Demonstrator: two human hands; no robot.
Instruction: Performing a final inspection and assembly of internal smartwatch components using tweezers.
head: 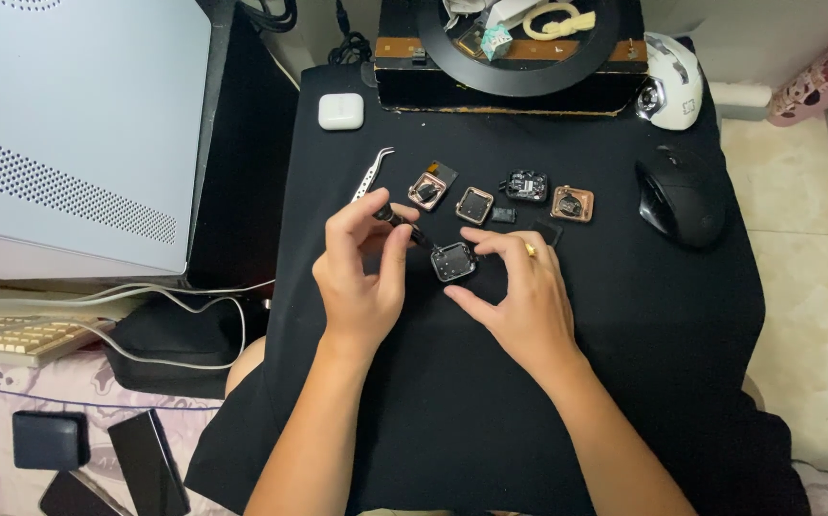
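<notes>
My left hand (361, 272) grips a small black screwdriver (401, 222), its tip pointing down at a square dark watch case (453, 261) on the black cloth (490, 401). My right hand (519, 296), with a gold ring on one finger, pinches that case between thumb and forefinger. Just beyond lie several opened watch parts: a copper-rimmed case (427, 189), a square case (474, 204), a black module (526, 185), another copper-rimmed case (572, 203) and a small black chip (503, 215). Metal tweezers (372, 174) lie at the left of them.
A white earbud case (340, 111) and a black box with a ring light (514, 53) sit at the back. A black mouse (682, 201) and a white mouse (674, 81) are at right. A grey computer case (70, 134), cables and a keyboard (12, 334) are at left.
</notes>
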